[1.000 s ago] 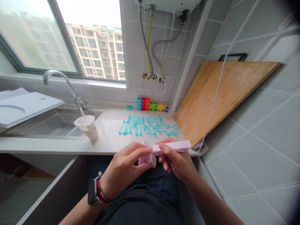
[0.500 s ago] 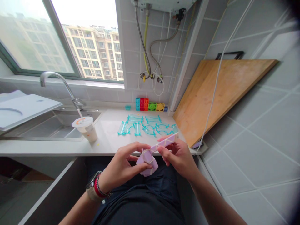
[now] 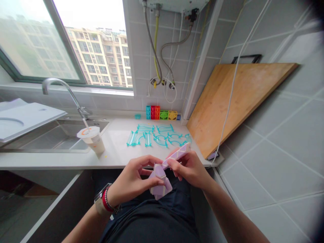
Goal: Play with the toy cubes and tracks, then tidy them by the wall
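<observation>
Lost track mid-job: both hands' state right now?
Left hand: holding the lilac snake puzzle by its folded section.
Right hand: pinching its straight section.

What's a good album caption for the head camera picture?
Left hand and right hand hold a purple segmented toy before a white counter.

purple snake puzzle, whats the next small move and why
I'd probably have the right hand twist the straight section of the purple snake puzzle while the left hand steadies the folded section: each hand grips its own section, and the two sections meet at an angle.
</observation>
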